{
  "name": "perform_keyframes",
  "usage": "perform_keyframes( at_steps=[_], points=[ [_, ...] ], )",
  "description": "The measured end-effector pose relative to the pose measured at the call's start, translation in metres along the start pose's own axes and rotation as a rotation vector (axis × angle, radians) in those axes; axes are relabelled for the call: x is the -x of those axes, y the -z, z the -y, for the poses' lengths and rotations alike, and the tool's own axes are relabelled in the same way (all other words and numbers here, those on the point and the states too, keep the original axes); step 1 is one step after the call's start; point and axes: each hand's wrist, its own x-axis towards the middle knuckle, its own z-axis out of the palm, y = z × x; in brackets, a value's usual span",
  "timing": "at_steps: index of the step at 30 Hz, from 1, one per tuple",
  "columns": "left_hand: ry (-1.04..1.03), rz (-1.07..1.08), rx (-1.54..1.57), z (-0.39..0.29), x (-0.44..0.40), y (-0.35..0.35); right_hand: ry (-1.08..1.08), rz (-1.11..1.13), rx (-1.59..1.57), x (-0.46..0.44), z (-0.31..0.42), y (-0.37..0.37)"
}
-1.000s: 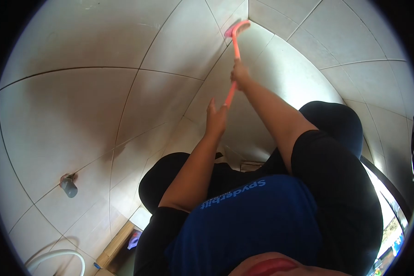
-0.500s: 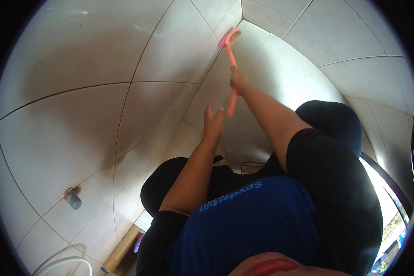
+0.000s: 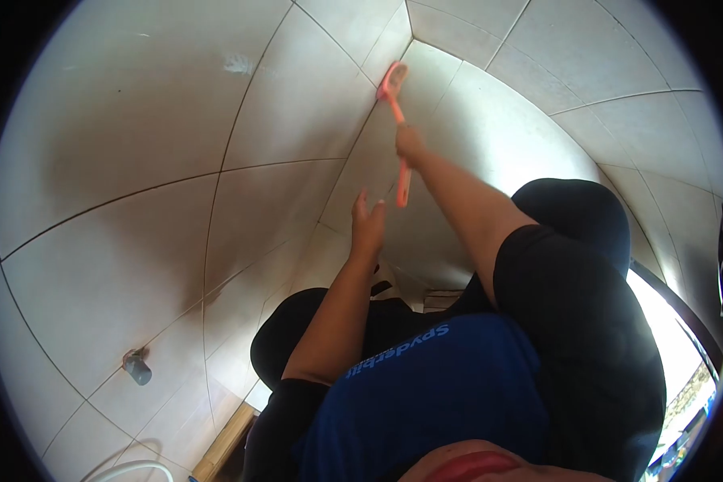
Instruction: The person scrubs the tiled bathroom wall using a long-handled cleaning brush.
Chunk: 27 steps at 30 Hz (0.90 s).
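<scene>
My right hand (image 3: 410,143) is wrapped round the handle of a pink-orange scrub brush (image 3: 394,82). The brush head rests in the seam where the left tiled wall (image 3: 305,88) meets the floor (image 3: 474,120), close to the far corner. Its handle end sticks out below my fist, toward me. My left hand (image 3: 367,229) hangs in the air left of the handle, fingers and thumb apart and holding nothing. The bristles are hidden beneath the head.
A grey pipe stub (image 3: 137,368) juts from the left wall. Below it are a white hose (image 3: 140,466) and a wooden frame piece (image 3: 225,440). Another tiled wall (image 3: 602,56) rises at the far right. My bent knees (image 3: 574,209) flank my arms.
The brush head has slid a little along the seam toward me, and its handle has tilted slightly. My left hand stays open beside it. The view has shifted slightly.
</scene>
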Motion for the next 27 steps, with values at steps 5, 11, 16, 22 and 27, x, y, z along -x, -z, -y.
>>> perform_keyframes(
  at_steps=[5, 11, 16, 22, 27],
  points=[
    [0.025, 0.061, 0.203, 0.003, -0.016, -0.006, 0.084, -0.304, -0.176, 0.042, 0.032, -0.14],
    [-0.052, -0.11, -0.059, -0.018, -0.003, 0.002, -0.136, -0.205, 0.025, -0.004, 0.028, -0.02],
    [-0.015, -0.122, 0.029, -0.017, -0.012, 0.008, -0.234, -0.068, -0.248, -0.005, 0.02, -0.042],
    [-0.067, -0.113, 0.0, -0.019, -0.016, -0.002, -0.192, -0.19, -0.5, 0.034, 0.045, -0.135],
    [-0.025, -0.124, -0.02, -0.012, -0.014, 0.0, 0.033, -0.088, 0.002, -0.033, 0.0, -0.033]
  ],
)
